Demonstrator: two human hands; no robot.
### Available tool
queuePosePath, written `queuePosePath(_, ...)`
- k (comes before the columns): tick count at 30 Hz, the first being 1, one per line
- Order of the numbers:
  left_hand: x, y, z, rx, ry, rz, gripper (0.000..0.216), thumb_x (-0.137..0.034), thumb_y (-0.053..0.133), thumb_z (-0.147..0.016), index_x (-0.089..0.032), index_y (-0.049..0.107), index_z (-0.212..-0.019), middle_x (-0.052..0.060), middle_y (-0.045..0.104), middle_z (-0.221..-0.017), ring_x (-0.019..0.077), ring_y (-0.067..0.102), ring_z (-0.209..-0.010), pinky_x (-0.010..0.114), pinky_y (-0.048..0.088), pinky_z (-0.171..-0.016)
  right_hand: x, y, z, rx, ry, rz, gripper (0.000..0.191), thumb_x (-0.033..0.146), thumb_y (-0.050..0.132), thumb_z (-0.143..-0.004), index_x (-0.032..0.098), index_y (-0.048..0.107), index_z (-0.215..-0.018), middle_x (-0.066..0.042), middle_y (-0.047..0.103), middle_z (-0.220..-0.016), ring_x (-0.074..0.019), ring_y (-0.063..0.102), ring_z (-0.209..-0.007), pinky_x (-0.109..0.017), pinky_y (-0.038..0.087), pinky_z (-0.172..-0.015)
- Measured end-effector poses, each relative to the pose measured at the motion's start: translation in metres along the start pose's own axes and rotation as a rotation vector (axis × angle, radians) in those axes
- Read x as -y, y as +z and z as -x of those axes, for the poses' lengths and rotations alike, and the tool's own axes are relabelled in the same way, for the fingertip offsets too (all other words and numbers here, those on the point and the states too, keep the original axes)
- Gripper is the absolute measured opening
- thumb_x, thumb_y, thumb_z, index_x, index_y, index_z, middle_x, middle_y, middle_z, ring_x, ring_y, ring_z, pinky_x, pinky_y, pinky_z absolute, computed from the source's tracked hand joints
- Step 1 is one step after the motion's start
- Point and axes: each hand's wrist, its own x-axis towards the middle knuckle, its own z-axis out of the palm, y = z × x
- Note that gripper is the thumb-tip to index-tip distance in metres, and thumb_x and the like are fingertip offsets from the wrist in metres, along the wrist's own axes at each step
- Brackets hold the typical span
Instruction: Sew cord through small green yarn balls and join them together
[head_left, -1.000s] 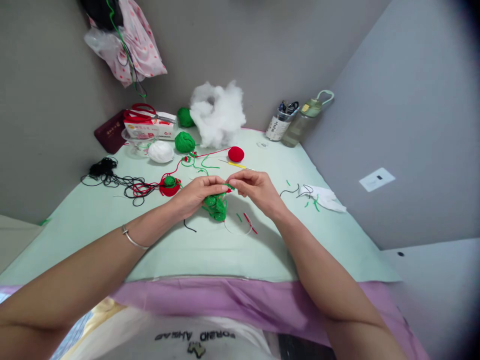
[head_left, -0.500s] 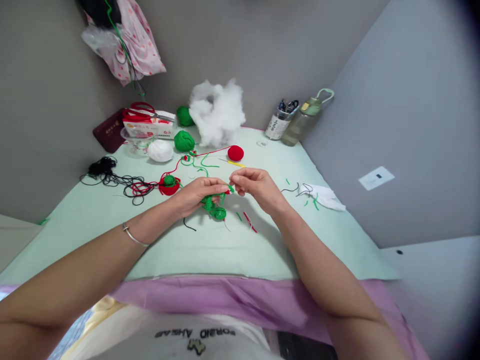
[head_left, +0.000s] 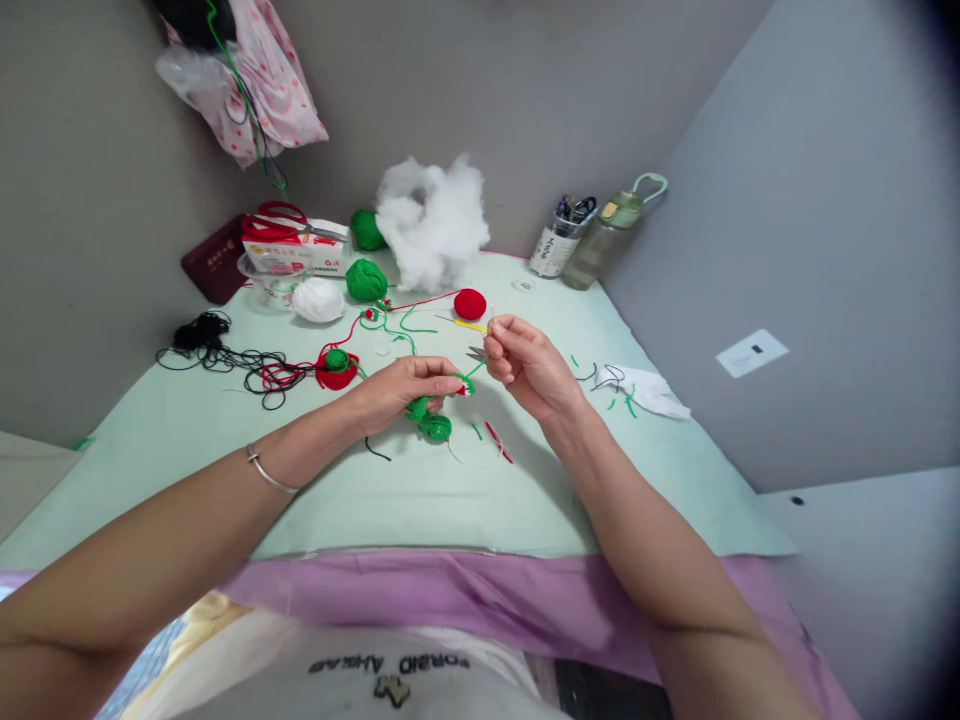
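My left hand (head_left: 409, 388) pinches a small crocheted piece (head_left: 466, 387) in green, white and red between thumb and fingers. Green crocheted parts (head_left: 435, 428), one of them round, hang below that hand or rest on the table. A short strand of green yarn (head_left: 475, 370) runs taut from the piece to my right hand (head_left: 529, 365), whose fingers are closed on it. Whether a needle is in those fingers I cannot tell. Metal scissor tips (head_left: 476, 354) show beside the right fingers; the rest is hidden behind the hand. A yellow-handled crochet hook (head_left: 470, 326) lies just beyond.
Beyond my hands are a red yarn ball (head_left: 470, 304), green yarn (head_left: 367, 280), white yarn (head_left: 319, 300) and white stuffing (head_left: 435, 225). Tangled black cord (head_left: 240, 365) lies left. A pen cup (head_left: 555, 248) and bottle (head_left: 596, 245) stand back right; white cloth (head_left: 645, 393) lies right.
My right hand has moved up and right, away from the left, drawing the green strand out between them. The scissor tips have come into view. My left hand keeps its hold.
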Motion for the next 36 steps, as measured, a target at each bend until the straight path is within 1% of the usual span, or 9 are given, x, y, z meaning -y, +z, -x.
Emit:
queuePosePath(3,0.001,-0.001,0.0,-0.032,0.021,-0.028,0.025,-0.041,0.078,-0.076,-0.019,0.071,-0.085,-0.002,0.055,-0.066,0.0087,0.043,-0.054,0.025,0.034,-0.053,-0.001,0.0,-0.001,-0.021,-0.025,0.043,0.037,0.039,0.083,-0.069,0.02,0.054,-0.083,0.008,0.054,-0.062,-0.0038,0.038,-0.046,-0.019,0.027,-0.043)
queuePosePath(9,0.003,-0.004,-0.002,-0.161,0.076,-0.093,0.026,-0.04,0.081,-0.072,-0.02,0.075,-0.087,0.0,0.061,-0.074,0.0115,0.047,-0.06,0.026,0.036,-0.056,-0.003,-0.005,-0.003,-0.113,-0.159,0.122,0.037,0.047,0.078,-0.074,0.022,0.054,-0.085,0.002,0.064,-0.082,-0.0065,0.049,-0.06,-0.02,0.04,-0.052)
queuePosePath(13,0.004,-0.004,-0.003,-0.198,0.074,-0.122,0.025,-0.039,0.081,-0.071,-0.02,0.076,-0.085,0.0,0.062,-0.073,0.0119,0.047,-0.062,0.026,0.034,-0.058,-0.001,-0.009,-0.004,-0.167,-0.186,0.136,0.036,0.049,0.076,-0.076,0.022,0.054,-0.086,0.003,0.062,-0.079,-0.0064,0.049,-0.058,-0.02,0.04,-0.051)
queuePosePath(15,0.004,-0.004,-0.003,-0.231,0.094,-0.13,0.025,-0.039,0.081,-0.071,-0.021,0.077,-0.087,0.001,0.063,-0.076,0.0118,0.047,-0.063,0.026,0.035,-0.059,0.001,-0.008,-0.002,-0.13,-0.178,0.191,0.033,0.047,0.077,-0.076,0.021,0.059,-0.085,0.003,0.061,-0.075,-0.0071,0.049,-0.057,-0.021,0.039,-0.051)
queuePosePath(18,0.002,-0.008,-0.003,-0.281,0.153,-0.137,0.024,-0.039,0.08,-0.073,-0.021,0.077,-0.089,0.001,0.065,-0.082,0.0124,0.048,-0.068,0.026,0.036,-0.062,0.001,-0.003,0.004,-0.061,-0.214,0.385,0.025,0.042,0.076,-0.079,0.018,0.067,-0.081,0.001,0.061,-0.072,-0.0085,0.047,-0.057,-0.024,0.038,-0.053)
queuePosePath(22,-0.001,-0.013,-0.004,-0.33,0.207,-0.137,0.023,-0.039,0.079,-0.074,-0.022,0.076,-0.089,0.0,0.065,-0.082,0.0129,0.048,-0.07,0.026,0.035,-0.063,-0.002,0.003,0.01,-0.025,-0.332,0.738,0.016,0.034,0.071,-0.084,0.019,0.072,-0.08,-0.002,0.064,-0.08,-0.0122,0.05,-0.066,-0.028,0.04,-0.061)
queuePosePath(25,-0.003,-0.014,-0.004,-0.354,0.211,-0.131,0.023,-0.037,0.08,-0.073,-0.021,0.075,-0.089,0.0,0.063,-0.079,0.0127,0.047,-0.069,0.026,0.034,-0.063,-0.005,0.002,0.011,-0.007,-0.376,0.914,0.012,0.028,0.065,-0.088,0.02,0.073,-0.083,-0.004,0.065,-0.084,-0.0144,0.054,-0.073,-0.03,0.04,-0.066)
queuePosePath(32,-0.005,-0.014,-0.003,-0.374,0.221,-0.16,0.022,-0.037,0.079,-0.072,-0.021,0.074,-0.086,0.0,0.064,-0.079,0.0127,0.045,-0.067,0.026,0.032,-0.062,-0.004,0.0,0.013,0.026,-0.386,1.011,0.014,0.027,0.063,-0.09,0.021,0.073,-0.083,-0.003,0.063,-0.08,-0.0147,0.052,-0.071,-0.031,0.039,-0.065)
queuePosePath(36,-0.004,-0.016,-0.003,-0.373,0.249,-0.251,0.02,-0.036,0.078,-0.074,-0.02,0.075,-0.086,0.0,0.064,-0.08,0.0134,0.046,-0.069,0.026,0.032,-0.062,-0.003,0.001,0.014,0.022,-0.358,1.034,0.014,0.027,0.062,-0.09,0.021,0.073,-0.083,-0.003,0.063,-0.081,-0.0144,0.051,-0.069,-0.03,0.038,-0.064)
